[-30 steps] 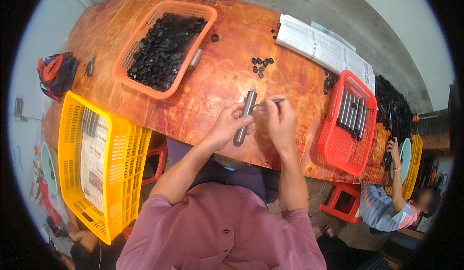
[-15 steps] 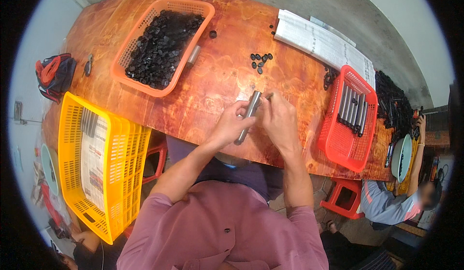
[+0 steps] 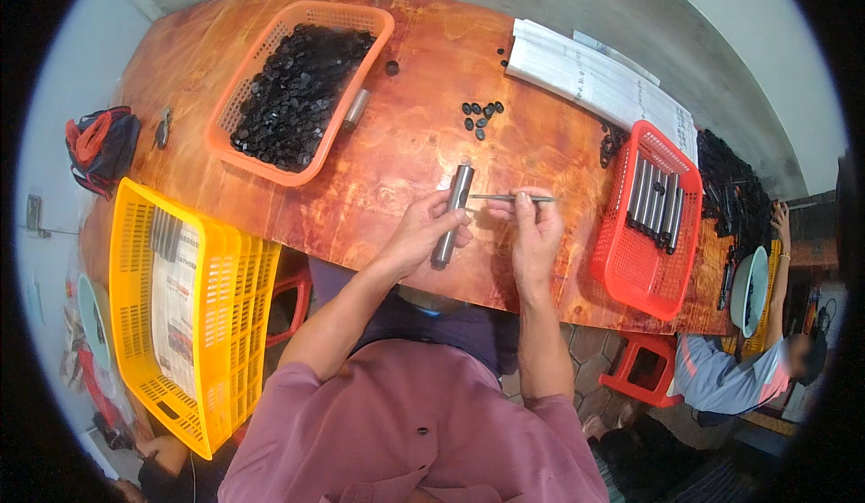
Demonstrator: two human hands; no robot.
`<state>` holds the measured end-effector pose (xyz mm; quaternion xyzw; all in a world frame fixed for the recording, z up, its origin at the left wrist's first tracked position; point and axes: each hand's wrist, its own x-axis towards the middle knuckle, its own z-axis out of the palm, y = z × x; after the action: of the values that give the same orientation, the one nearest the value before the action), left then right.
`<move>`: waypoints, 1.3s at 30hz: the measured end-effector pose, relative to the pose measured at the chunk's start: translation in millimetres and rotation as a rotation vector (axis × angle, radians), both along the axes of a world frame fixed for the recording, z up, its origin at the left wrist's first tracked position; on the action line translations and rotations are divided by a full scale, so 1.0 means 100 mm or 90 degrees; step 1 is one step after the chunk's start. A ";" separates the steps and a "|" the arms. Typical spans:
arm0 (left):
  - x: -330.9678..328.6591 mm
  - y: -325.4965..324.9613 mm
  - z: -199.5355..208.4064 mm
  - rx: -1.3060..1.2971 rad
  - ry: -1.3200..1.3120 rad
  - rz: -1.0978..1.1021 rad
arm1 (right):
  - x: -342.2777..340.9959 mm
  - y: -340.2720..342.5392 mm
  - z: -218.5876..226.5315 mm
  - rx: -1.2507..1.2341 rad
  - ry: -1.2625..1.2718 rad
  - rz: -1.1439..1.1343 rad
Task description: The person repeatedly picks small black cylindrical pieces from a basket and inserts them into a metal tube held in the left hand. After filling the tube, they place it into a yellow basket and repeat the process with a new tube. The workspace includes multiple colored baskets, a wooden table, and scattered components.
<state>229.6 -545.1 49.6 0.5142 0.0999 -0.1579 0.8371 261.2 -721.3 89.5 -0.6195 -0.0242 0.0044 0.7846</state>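
Observation:
My left hand (image 3: pixel 422 231) is closed around a grey metal tube (image 3: pixel 461 181), which stands slanted over the table's near edge. A dark oval opening shows in the tube's side. In my right hand (image 3: pixel 538 237) a thin metal pick (image 3: pixel 541 199) is pinched between thumb and fingers. Its slim end points left and meets the tube near that opening; whether it goes inside I cannot tell. Beyond the tube several small black oval parts (image 3: pixel 480 134) lie on the wooden table (image 3: pixel 405 143).
An orange basket (image 3: pixel 386 57) full of black pieces stands at the far left, a short tube (image 3: pixel 357 107) beside it. On the right, a red basket (image 3: pixel 622 282) holds several metal tubes (image 3: pixel 655 199). Yellow crates (image 3: pixel 221 323) stand at near left. A co-worker (image 3: pixel 730 372) sits at right.
My right hand has drawn back to the right and lower, so the pick now shows lying level. The tube has shifted slightly left and is held more upright.

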 end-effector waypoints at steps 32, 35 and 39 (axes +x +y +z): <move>0.00 -0.04 0.03 0.097 -0.023 -0.020 | 0.12 0.25 0.49 -0.543 -0.319 0.081; 0.01 0.00 0.02 0.037 -0.008 -0.010 | 0.17 0.22 0.39 -0.441 -0.241 0.080; 0.00 0.04 0.02 -0.016 0.008 -0.010 | 0.15 0.10 -0.04 -0.064 -0.018 -0.020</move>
<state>229.7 -541.1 52.0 0.5036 0.0990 -0.1691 0.8415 276.1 -710.9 85.1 -0.6584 -0.0250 -0.0152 0.7521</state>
